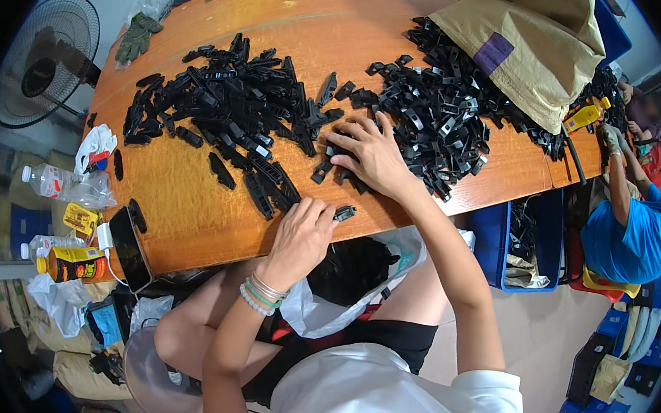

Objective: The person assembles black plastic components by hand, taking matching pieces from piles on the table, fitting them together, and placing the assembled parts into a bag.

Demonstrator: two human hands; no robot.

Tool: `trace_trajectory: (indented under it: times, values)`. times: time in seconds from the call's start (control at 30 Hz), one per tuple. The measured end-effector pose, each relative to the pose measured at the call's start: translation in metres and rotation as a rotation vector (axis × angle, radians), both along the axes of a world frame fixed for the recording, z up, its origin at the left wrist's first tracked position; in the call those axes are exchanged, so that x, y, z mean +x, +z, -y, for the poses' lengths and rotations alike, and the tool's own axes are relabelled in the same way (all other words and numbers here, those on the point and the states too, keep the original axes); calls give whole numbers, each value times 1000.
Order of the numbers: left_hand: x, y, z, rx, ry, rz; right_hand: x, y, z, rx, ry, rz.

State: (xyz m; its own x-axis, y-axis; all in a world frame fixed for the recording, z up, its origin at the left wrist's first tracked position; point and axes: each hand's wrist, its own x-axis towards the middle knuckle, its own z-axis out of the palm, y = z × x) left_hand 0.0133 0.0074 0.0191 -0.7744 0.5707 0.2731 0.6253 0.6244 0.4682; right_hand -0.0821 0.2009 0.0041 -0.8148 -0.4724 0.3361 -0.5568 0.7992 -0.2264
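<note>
My left hand [302, 229] is closed at the table's front edge. From its fingertips sticks out the end of a black plastic part [344, 213]. The fingers of my right hand [375, 157] are spread over the near-left fringe of a heap of small black plastic clips [439, 110], touching some of them. Left of that heap lies a pile of longer black plastic parts [231, 94], several of them close to my left hand. A white plastic bag [314, 314] holding black parts sits open on my lap, below the table edge.
A large tan sack [525, 47] lies on the far right, black clips around its mouth. A blue crate [534, 238] stands under the table's right side. Bottles, a phone [127, 249] and a fan [43, 60] are at left. Another person [631, 238] in blue works at far right.
</note>
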Motion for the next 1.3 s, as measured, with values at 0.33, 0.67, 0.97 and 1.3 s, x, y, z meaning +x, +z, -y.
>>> trace_trajectory:
  times: [0.33,0.67,0.97,1.3]
  values:
    - [21,-10,6,105,269,-27,27,19,26,-62,126,-30]
    - [28,-13,15,176,247,-5,84,38,10,-862,-149,375]
    - [18,-15,23,221,144,11,122,17,2,-604,-128,653]
    - [17,-21,22,292,67,-26,121,7,16,-473,-18,336]
